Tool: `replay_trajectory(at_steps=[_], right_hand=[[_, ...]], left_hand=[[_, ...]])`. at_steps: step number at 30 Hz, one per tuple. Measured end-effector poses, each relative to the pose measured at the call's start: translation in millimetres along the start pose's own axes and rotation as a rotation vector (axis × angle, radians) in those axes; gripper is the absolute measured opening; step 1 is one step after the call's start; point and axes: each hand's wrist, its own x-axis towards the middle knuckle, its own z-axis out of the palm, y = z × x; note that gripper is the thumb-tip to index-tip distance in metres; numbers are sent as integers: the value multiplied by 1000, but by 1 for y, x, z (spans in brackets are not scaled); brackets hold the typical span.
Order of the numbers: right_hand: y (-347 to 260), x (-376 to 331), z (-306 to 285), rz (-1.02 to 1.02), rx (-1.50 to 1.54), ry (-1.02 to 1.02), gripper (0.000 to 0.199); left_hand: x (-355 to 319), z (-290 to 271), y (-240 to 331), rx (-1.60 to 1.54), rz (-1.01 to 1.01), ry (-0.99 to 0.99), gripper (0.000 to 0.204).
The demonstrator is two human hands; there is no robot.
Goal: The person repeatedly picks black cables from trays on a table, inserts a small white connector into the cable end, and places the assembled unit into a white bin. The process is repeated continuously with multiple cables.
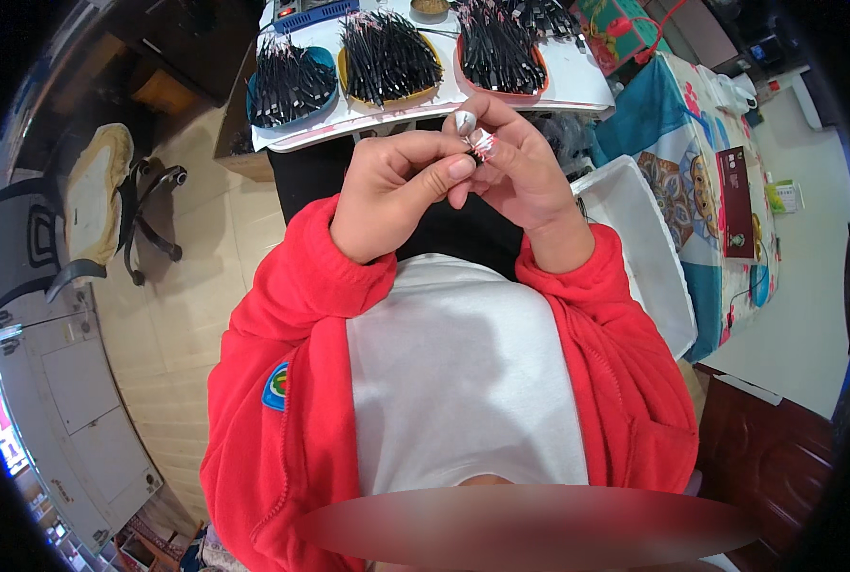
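Observation:
My left hand [398, 187] and my right hand [520, 170] meet in front of my chest, fingertips nearly touching. Pinched between them is the small dark end of a cable [476, 155], with thin wires at its tip; most of it is hidden by the fingers. White wrapping [465, 123] covers a fingertip of my right hand, and the thumb tip there is white with pinkish marks. Just beyond the hands, bundles of short black cables fill a blue basket [328, 59], a yellow basket [427, 98] and an orange-red basket [536, 96] on a white table [587, 81].
A blue device [312, 13] and a small round dish [430, 8] stand at the table's back. To my right are a white foam box [649, 257] and a cloth-covered table [634, 124] with a dark red box [737, 202]. An office chair [96, 205] stands left.

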Motion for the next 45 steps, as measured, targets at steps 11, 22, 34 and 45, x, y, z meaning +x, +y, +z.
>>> replay_trajectory(at_steps=[11,22,34,45], right_hand=[[-18,7,-3,-339,-1016,108,27],[-41,-2,-8,-518,-1240,33,13],[-41,-5,11,-774,-1500,-178,25],[-39,-5,6,-841,-1584,-241,27]], left_hand=[[7,-9,-1,94,-48,37,13],[0,-27,12,-37,-263,-118,17],[6,-32,16,-12,-284,-254,17],[10,-30,14,202,-174,-274,14]])
